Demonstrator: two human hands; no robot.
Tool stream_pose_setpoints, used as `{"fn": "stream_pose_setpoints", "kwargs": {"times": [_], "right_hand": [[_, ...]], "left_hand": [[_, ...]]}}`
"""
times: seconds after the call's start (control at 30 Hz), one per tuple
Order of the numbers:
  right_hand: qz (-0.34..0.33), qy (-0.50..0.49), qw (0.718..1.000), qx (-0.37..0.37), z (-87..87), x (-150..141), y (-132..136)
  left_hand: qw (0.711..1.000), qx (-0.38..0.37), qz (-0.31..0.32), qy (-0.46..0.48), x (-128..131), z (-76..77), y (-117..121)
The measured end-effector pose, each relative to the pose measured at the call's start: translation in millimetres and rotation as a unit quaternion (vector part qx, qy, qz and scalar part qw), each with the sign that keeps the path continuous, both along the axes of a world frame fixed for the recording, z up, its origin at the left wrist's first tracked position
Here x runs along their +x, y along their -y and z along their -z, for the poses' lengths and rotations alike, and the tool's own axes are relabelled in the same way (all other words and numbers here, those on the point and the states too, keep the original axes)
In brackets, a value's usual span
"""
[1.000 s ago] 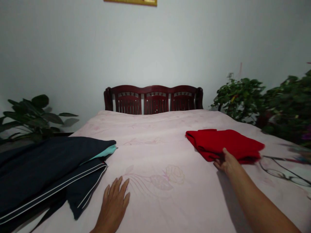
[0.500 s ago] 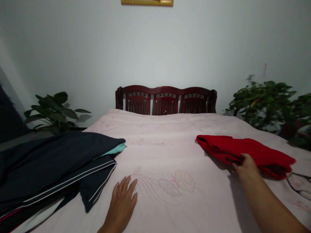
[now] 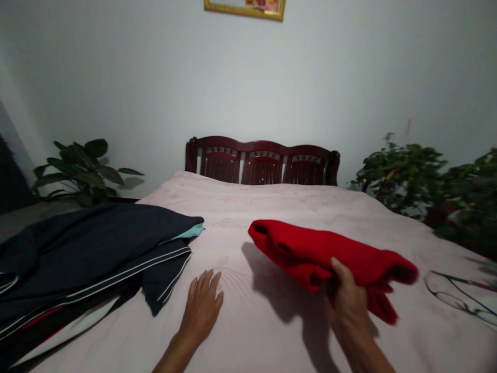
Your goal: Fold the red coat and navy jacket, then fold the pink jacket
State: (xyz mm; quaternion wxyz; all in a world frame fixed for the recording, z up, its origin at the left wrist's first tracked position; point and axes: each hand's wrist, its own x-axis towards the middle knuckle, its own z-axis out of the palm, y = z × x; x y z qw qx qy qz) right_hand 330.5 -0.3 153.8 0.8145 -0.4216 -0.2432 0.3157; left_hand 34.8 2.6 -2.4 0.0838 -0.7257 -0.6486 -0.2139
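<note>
My right hand (image 3: pixel 345 295) grips a folded red garment (image 3: pixel 326 248) by its near edge, thumb on top and fingers hidden underneath. The garment is raised off the bed, and its shadow falls on the pale pink bedsheet (image 3: pixel 267 331) below. What kind of garment it is, I cannot make out. My left hand (image 3: pixel 204 303) lies flat on the sheet with the fingers spread, holding nothing. To its left are piled dark navy clothes (image 3: pixel 97 248) with white piping and a turquoise lining showing at one end.
Eyeglasses (image 3: pixel 462 300) lie on the sheet at the right. A dark wooden headboard (image 3: pixel 260 163) stands at the far end against the wall. Leafy plants flank the bed at left (image 3: pixel 83 168) and right (image 3: pixel 407 178). A gold-framed picture (image 3: pixel 246 11) hangs above.
My right hand has lifted the red garment off the bed and carried it leftward, toward the middle. The left hand stays resting on the sheet. The view has shifted slightly.
</note>
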Motion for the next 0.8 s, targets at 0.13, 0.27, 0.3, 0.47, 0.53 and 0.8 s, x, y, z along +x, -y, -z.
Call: {"fn": "stream_pose_setpoints", "kwargs": {"times": [0.13,0.27,0.3,0.47,0.53,0.8], "right_hand": [[-0.115,0.050,0.988,-0.085,54.5,-60.7,58.0],[-0.275,0.006,0.946,-0.172,83.4,-49.7,99.0],[-0.295,0.013,0.936,-0.194,85.5,-38.2,106.3],[-0.250,0.159,0.909,-0.292,85.8,22.9,118.0],[-0.253,0.143,0.894,-0.340,82.6,36.2,112.1],[-0.251,0.232,0.901,-0.267,19.3,52.7,51.9]], "left_hand": [[0.999,-0.003,-0.002,0.034,-1.3,-2.7,0.0],[0.999,0.002,0.005,0.037,-2.6,-3.2,0.9],[0.999,0.004,0.010,0.034,-2.7,-3.2,1.2],[0.999,0.017,0.017,0.026,-2.5,-4.2,2.5],[0.999,0.020,0.016,0.023,-2.6,-4.6,2.6],[0.999,0.031,0.020,0.028,-2.8,-2.4,0.5]]}}
